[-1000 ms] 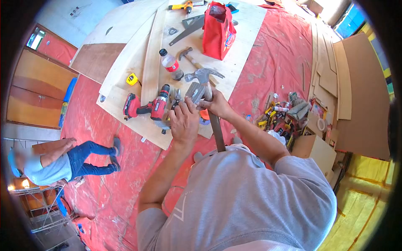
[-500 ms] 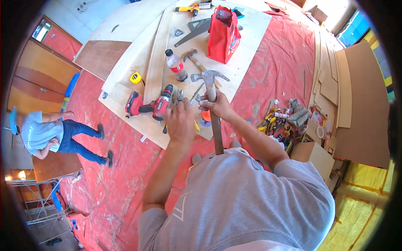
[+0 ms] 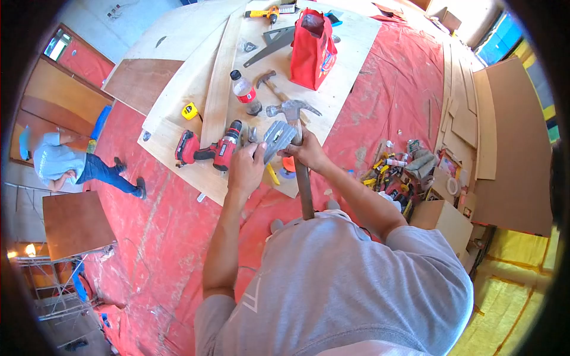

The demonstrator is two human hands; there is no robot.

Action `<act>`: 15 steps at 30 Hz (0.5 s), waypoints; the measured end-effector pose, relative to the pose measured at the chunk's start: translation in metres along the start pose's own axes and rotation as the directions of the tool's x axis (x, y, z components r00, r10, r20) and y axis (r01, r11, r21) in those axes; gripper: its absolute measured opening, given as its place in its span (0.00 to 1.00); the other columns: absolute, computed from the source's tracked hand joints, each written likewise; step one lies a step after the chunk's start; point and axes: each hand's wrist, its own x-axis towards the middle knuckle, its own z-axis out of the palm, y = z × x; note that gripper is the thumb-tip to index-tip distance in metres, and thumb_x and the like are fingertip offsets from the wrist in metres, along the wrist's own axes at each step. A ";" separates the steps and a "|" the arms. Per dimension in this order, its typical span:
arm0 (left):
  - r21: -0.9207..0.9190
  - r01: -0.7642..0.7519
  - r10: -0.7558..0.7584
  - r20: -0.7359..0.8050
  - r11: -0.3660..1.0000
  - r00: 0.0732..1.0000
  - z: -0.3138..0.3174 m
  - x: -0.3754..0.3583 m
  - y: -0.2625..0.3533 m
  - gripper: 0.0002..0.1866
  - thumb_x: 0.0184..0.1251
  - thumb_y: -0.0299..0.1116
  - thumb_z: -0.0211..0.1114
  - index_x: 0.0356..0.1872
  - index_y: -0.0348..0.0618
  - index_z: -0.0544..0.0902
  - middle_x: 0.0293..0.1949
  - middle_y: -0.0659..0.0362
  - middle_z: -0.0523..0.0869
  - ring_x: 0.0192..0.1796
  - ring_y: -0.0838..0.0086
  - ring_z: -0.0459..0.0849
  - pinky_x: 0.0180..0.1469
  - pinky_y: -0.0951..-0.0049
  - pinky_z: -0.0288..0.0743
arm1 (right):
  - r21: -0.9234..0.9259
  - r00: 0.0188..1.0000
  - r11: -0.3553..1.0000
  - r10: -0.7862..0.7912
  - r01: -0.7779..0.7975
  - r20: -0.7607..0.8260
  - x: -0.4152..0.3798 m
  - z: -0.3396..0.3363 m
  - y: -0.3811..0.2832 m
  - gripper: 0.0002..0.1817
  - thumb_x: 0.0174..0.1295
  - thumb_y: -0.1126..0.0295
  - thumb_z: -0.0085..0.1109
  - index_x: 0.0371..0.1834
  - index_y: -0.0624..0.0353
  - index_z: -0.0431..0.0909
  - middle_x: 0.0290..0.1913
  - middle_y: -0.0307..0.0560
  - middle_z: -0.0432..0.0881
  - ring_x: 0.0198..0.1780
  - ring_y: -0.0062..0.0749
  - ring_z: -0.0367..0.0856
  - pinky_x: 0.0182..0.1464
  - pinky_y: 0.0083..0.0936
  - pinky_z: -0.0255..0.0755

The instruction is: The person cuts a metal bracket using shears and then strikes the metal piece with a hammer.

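My right hand is closed round the wooden handle of a claw hammer, just below its head. The handle hangs down toward my waist. In my left hand, pinched between thumb and fingers, is a grey ridged piece that looks like a bundle of metal strips; I cannot tell its kind. It is held up beside the hammer handle, near the right fingers. Below it on the plywood board lies a red cordless drill. Just beyond are a cola bottle and a second hammer.
A red bag, a handsaw and a yellow drill are farther back on the board. A yellow tape measure sits at left. Tools are piled on the floor at right. Another person walks at left.
My left hand, blurred over the board before, now holds up the grey ridged piece. My right hand still grips the hammer. The other person has stepped away, uncovering a brown panel.
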 end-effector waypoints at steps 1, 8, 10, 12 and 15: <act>0.030 0.012 -0.012 0.001 0.999 1.000 0.000 0.000 0.001 0.21 0.74 0.44 0.54 0.32 0.34 0.81 0.27 0.39 0.80 0.33 0.43 0.80 0.34 0.51 0.68 | -0.024 1.000 1.000 0.002 -0.002 0.001 0.003 -0.002 0.004 0.17 0.59 0.82 0.64 0.48 0.69 0.69 0.40 0.51 0.84 0.39 0.32 0.87 0.42 0.27 0.84; -0.075 0.020 -0.028 -0.110 0.997 0.993 0.012 -0.004 0.001 0.21 0.74 0.43 0.54 0.30 0.34 0.80 0.23 0.40 0.79 0.29 0.43 0.79 0.31 0.52 0.68 | 0.017 1.000 1.000 -0.005 0.005 0.009 0.000 -0.001 -0.004 0.23 0.57 0.82 0.65 0.55 0.68 0.68 0.42 0.50 0.84 0.40 0.33 0.87 0.42 0.27 0.84; -0.073 0.005 -0.015 -0.128 0.997 0.992 0.012 -0.007 0.004 0.21 0.74 0.43 0.54 0.30 0.33 0.80 0.22 0.40 0.79 0.28 0.44 0.79 0.31 0.52 0.68 | 0.018 1.000 1.000 -0.001 0.001 0.006 -0.001 0.000 -0.007 0.23 0.57 0.83 0.64 0.56 0.68 0.68 0.43 0.50 0.84 0.40 0.33 0.87 0.42 0.27 0.84; -0.114 0.017 -0.034 -0.151 0.993 0.988 0.013 -0.009 0.009 0.21 0.74 0.42 0.54 0.29 0.33 0.80 0.22 0.40 0.79 0.28 0.43 0.79 0.31 0.52 0.68 | -0.003 1.000 1.000 0.010 -0.010 0.009 -0.003 0.001 -0.011 0.23 0.58 0.83 0.63 0.57 0.68 0.68 0.44 0.50 0.83 0.40 0.33 0.87 0.42 0.28 0.84; -0.134 0.022 -0.046 -0.178 0.991 0.983 0.011 -0.011 0.014 0.21 0.74 0.42 0.54 0.29 0.33 0.80 0.23 0.40 0.79 0.29 0.42 0.79 0.31 0.51 0.68 | -0.031 1.000 0.999 0.024 -0.024 0.019 -0.004 0.002 -0.017 0.22 0.59 0.84 0.62 0.57 0.69 0.69 0.45 0.50 0.83 0.40 0.34 0.87 0.43 0.28 0.84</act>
